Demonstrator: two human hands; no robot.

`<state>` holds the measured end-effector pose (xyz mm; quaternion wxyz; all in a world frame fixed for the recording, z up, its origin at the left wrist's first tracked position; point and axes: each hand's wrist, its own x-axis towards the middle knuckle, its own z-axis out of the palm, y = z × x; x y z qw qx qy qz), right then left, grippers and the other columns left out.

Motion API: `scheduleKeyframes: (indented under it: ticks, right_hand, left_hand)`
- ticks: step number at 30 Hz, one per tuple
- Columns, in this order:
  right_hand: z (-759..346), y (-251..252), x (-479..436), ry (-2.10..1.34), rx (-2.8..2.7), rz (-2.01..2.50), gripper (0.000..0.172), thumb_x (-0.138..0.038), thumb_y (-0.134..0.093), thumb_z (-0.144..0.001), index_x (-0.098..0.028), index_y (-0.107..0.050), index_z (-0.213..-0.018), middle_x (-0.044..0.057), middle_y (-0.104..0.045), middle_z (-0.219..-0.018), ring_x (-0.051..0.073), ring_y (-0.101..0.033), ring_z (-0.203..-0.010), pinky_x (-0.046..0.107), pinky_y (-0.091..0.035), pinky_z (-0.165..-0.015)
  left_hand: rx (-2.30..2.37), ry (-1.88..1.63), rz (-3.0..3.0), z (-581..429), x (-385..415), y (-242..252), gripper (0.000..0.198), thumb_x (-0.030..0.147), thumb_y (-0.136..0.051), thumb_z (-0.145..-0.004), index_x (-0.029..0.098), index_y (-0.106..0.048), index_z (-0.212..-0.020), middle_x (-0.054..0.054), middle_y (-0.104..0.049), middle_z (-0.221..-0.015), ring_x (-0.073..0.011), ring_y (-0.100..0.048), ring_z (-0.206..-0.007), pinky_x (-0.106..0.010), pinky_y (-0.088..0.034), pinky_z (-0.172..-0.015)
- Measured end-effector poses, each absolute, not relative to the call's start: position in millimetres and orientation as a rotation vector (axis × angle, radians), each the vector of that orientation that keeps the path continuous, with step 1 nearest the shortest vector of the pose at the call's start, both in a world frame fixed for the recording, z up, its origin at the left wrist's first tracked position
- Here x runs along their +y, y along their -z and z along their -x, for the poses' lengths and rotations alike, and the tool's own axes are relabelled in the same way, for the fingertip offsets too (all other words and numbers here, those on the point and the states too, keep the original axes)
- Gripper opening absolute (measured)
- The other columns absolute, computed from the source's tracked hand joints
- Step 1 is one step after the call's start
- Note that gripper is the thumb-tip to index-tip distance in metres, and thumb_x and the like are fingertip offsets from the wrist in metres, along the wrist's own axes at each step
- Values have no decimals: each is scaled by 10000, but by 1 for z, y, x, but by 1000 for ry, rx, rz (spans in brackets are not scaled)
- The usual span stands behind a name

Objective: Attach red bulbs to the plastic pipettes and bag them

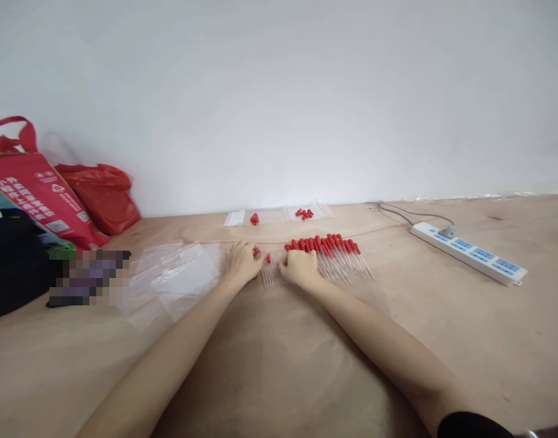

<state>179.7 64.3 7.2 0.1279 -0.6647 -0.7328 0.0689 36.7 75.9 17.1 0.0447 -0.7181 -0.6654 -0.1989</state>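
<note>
My left hand (243, 260) rests low over the wooden table, its fingers curled around a red rubber bulb (257, 250). Between my two hands lies a row of thin clear dropper tubes (272, 277), with one small red bulb (268, 258) at its upper end. My right hand (301, 266) is closed at the right side of these tubes; what its fingers hold is hidden. Just beyond it, several droppers with red bulbs (336, 246) lie side by side, clear tips toward me. Flat clear zip bags (188, 274) lie to the left of my left hand.
Near the wall lie clear bags with several red bulbs (304, 213) and one more red cluster (254, 219). A white power strip (470, 252) with a plugged-in cord is at the right. Red bags (101, 194), a black item (17, 267) and a blurred-out object (90, 278) occupy the left.
</note>
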Motion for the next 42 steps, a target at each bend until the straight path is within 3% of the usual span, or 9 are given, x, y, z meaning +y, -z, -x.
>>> scheduleKeyframes:
  ticks: [4,9,13,17,19,21,26,34,42]
  right_hand:
    - [-175,-10,67,-244,-2119,1979,293,-319,-446,-756,-120,-648,-832,156,-661,-884,241,-604,-820,403,-262,-818]
    - [-171,-14,68,-311,-2129,2005,296,-328,-441,-768,-124,-642,-841,147,-658,-905,248,-601,-841,412,-267,-834]
    - [-178,-17,67,-301,-2141,1955,279,-316,-424,-796,-122,-625,-813,135,-658,-886,231,-599,-837,351,-322,-785]
    - [-203,-13,55,-291,-2162,1679,215,-256,-393,-842,-126,-564,-860,111,-643,-876,182,-585,-808,259,-347,-678]
    - [-218,-6,43,-278,-2208,1480,171,-222,-384,-856,-136,-531,-866,84,-631,-849,158,-572,-763,245,-343,-662]
    - [-232,4,30,-249,-2281,1285,144,-207,-382,-863,-147,-512,-881,65,-623,-846,147,-560,-734,256,-334,-676]
    - [-245,21,6,-179,-2344,1032,191,-176,-384,-858,-176,-526,-986,50,-622,-834,146,-546,-735,282,-290,-708]
    - [-239,20,1,-235,-2369,955,200,-178,-408,-827,-166,-555,-961,34,-624,-802,132,-525,-692,293,-260,-717]
    - [-238,19,-1,-194,-2387,901,184,-201,-409,-836,-169,-553,-946,24,-612,-765,124,-520,-675,292,-262,-717]
  left_hand:
    - [-2117,572,2150,-49,90,-12,306,462,-568,-693,172,-638,-625,-115,-633,-819,-309,-525,-915,-420,-358,-800]
    - [-2162,642,2144,-57,94,-12,200,331,-604,-666,162,-603,-559,-123,-627,-778,-341,-527,-917,-487,-334,-817]
    - [-2101,847,2225,-55,83,-17,127,280,-544,-738,161,-566,-698,-79,-616,-812,-245,-555,-891,-381,-403,-796]
    - [-2010,1078,2447,-46,52,-9,162,323,-451,-822,165,-486,-821,-5,-587,-711,-129,-584,-660,-242,-471,-613]
    - [-1882,1562,2673,-39,32,0,158,317,-448,-823,165,-456,-868,-1,-562,-722,-122,-583,-653,-237,-484,-587]
    - [-1818,1746,2863,-35,15,10,188,302,-454,-825,170,-455,-958,-8,-562,-768,-122,-591,-672,-253,-505,-600]
    - [-1863,1753,2965,-32,-3,20,147,273,-550,-753,147,-584,-822,-45,-594,-815,-149,-603,-760,-310,-511,-726]
    - [-2105,1939,2851,-31,0,20,196,290,-624,-696,152,-507,-770,15,-578,-660,-117,-578,-609,-247,-487,-589]
    - [-2037,1887,2821,-35,-3,18,202,322,-600,-702,157,-526,-793,-19,-621,-758,-149,-607,-739,-291,-505,-696]
